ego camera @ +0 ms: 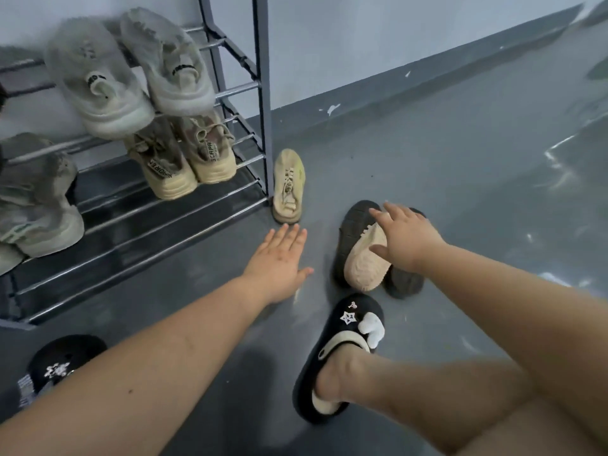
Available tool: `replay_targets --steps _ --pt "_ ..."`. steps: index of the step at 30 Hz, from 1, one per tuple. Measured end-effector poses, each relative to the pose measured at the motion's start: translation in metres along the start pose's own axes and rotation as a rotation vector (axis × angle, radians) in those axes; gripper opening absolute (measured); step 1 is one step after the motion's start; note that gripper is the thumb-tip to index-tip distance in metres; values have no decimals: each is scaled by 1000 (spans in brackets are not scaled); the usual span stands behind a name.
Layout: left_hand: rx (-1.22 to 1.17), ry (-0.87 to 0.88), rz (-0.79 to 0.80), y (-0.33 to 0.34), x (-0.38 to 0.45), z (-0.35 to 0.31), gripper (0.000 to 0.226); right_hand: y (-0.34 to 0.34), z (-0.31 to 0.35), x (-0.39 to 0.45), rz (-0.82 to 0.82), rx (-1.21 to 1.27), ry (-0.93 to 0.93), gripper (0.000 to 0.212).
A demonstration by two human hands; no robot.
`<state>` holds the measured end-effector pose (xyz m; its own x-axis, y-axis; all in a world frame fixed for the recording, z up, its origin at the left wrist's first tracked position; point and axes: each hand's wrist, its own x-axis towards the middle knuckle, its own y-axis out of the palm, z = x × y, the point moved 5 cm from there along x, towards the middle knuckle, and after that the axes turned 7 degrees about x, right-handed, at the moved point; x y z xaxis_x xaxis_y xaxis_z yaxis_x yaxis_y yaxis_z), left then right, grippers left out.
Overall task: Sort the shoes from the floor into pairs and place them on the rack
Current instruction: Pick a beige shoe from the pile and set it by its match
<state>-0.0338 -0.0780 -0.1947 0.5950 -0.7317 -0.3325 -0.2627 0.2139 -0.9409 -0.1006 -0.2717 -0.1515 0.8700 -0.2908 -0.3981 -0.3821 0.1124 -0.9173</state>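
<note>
Your right hand [406, 240] lies spread on a beige shoe [363, 263] turned sole-up on the floor [460, 179], fingers splayed and not closed round it. That shoe rests on top of two dark shoes [353, 225]. Your left hand [279, 258] hovers open and flat, holding nothing, to the left of that pile. Its matching beige shoe [288, 187] stands upright just beyond your left fingertips, beside the near right post of the rack [263, 93], which already carries pairs.
</note>
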Motion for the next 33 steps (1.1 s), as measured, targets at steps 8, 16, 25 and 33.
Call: replay_targets --steps 8,16,25,33 --pt "52 113 -6 -18 58 -36 71 -21 -72 17 145 -211 -77 69" --pt "50 173 143 10 96 -53 70 43 -90 34 228 -70 -56 66" --pt "-181 145 350 59 121 -55 69 138 -88 49 271 286 145 80" --pt "-537 -57 425 102 128 -65 63 181 -62 40 14 749 423 81"
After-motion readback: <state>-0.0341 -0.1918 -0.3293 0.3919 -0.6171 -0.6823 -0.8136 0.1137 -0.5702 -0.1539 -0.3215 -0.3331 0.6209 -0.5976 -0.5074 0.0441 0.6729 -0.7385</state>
